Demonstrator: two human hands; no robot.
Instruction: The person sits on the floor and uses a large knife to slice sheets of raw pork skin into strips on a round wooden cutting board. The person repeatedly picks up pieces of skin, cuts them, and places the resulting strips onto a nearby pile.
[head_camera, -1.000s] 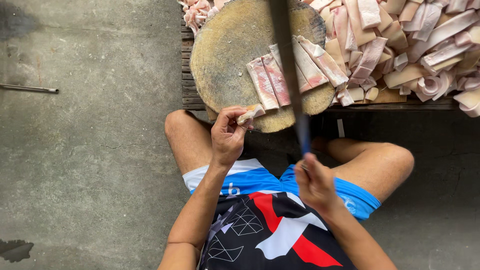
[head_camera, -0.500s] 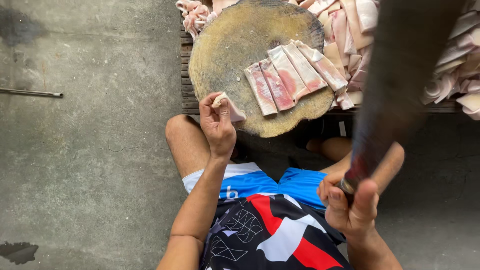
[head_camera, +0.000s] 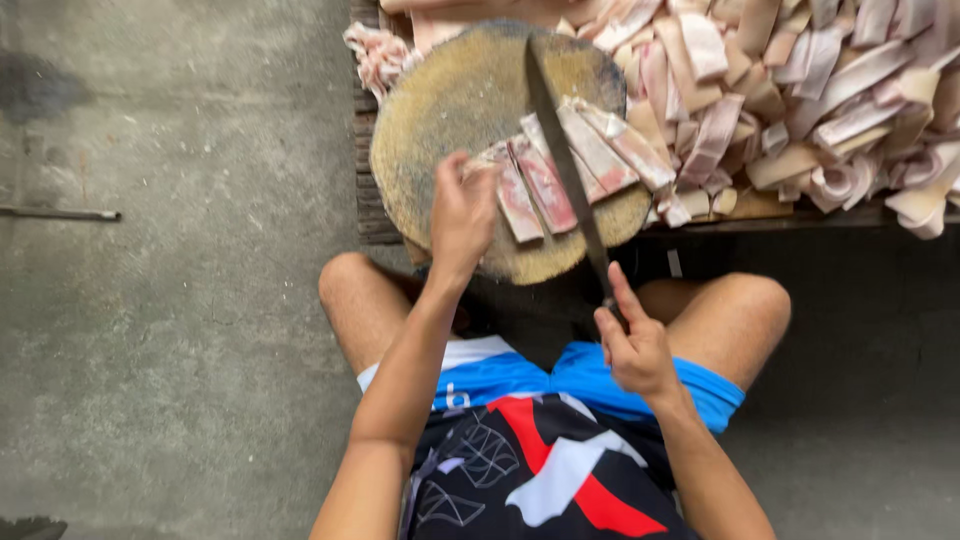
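While you sit low w/ knees apart, both hands are on the cutting job at the round block.
Your right hand (head_camera: 635, 345) is wrapped tight on the handle of a long knife (head_camera: 562, 160), blade laid across the chopping block (head_camera: 450, 100); your left hand (head_camera: 462, 210), fingers curled together, pins the pork strips (head_camera: 545, 185) approx. mid-block; judging by that, a few strips lie cut side by side, w/ more left; beyond, a big heap of cut pieces (head_camera: 800, 90) covers the pallet.
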